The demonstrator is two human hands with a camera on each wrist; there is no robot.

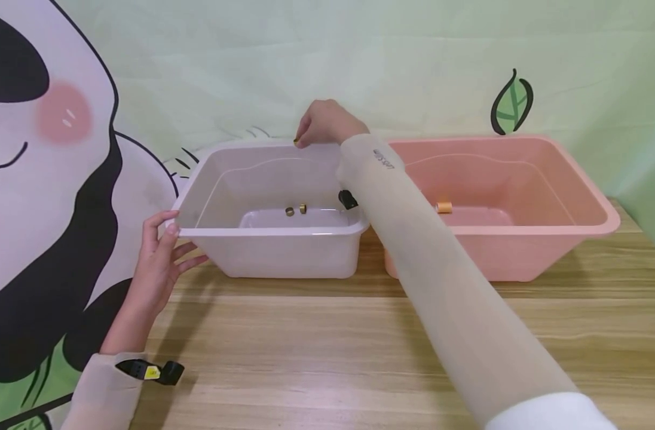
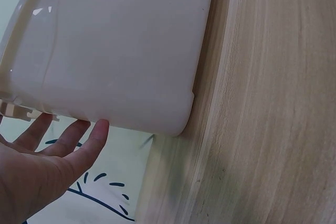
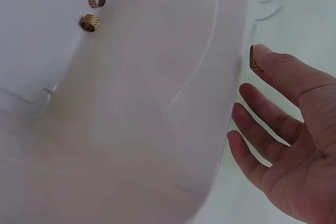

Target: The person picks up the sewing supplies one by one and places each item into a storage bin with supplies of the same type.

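My left hand (image 1: 158, 263) grips the left front corner of a white plastic basin (image 1: 276, 254), with thumb and forefinger at the rim. In the left wrist view its other fingers (image 2: 97, 137) spread against the basin's end wall. My right hand (image 1: 330, 122) is at the basin's back rim. Between its fingertips it pinches a small gold ring (image 3: 253, 59), mostly covered by the fingers in the head view. Two more gold rings with a textured outside lie on the basin floor, one ring (image 1: 290, 211) left of the other ring (image 1: 303, 208).
A pink basin (image 1: 483, 254) stands to the right on the wooden table (image 1: 306, 346). Inside it lies a small orange cylinder (image 1: 444, 207). My right forearm crosses in front of the gap between the basins. Behind hangs a green printed cloth (image 1: 413, 71) with a panda.
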